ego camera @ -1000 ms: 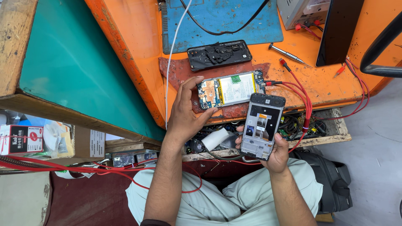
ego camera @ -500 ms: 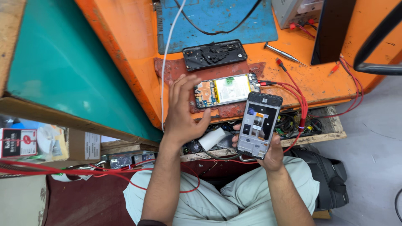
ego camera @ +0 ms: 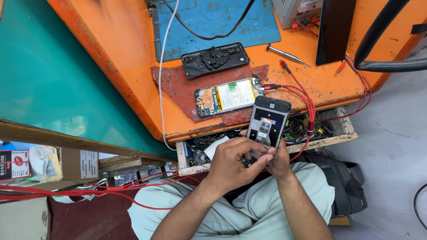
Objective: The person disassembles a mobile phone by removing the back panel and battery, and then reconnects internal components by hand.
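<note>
Hands are meeting over my lap as I am watching from a head camera looking straight down. My right hand (ego camera: 279,161) is gripping the lower end of a dark smartphone (ego camera: 268,122), fingers closed around its edges, holding it screen-up and tilted toward the camera so the lit display is readable. My left hand (ego camera: 233,163) is reaching across to that same lower end, its fingers curled and pinched together against the phone's bottom edge; whether they are pressing something or merely steadying it, I cannot tell, since the fingertips are hiding the contact.

The phone is hovering just beyond my knees, above an open wooden drawer (ego camera: 338,133) stuffed with tangled cables and parts, and near the front edge of an orange workbench (ego camera: 133,58).

On the bench, just past the held phone, an opened phone (ego camera: 227,96) is lying face down on a worn reddish mat (ego camera: 178,89), its battery and circuit board exposed. Red probe leads (ego camera: 307,104) are running to its right end, apparently clipped there to feed it power. Its removed black back cover (ego camera: 215,59) is sitting beside it, partly on a blue work mat (ego camera: 213,22). A small screwdriver (ego camera: 284,54) is lying to the right, within easy reach. A white cable (ego camera: 162,80) is trailing down across the bench.
</note>
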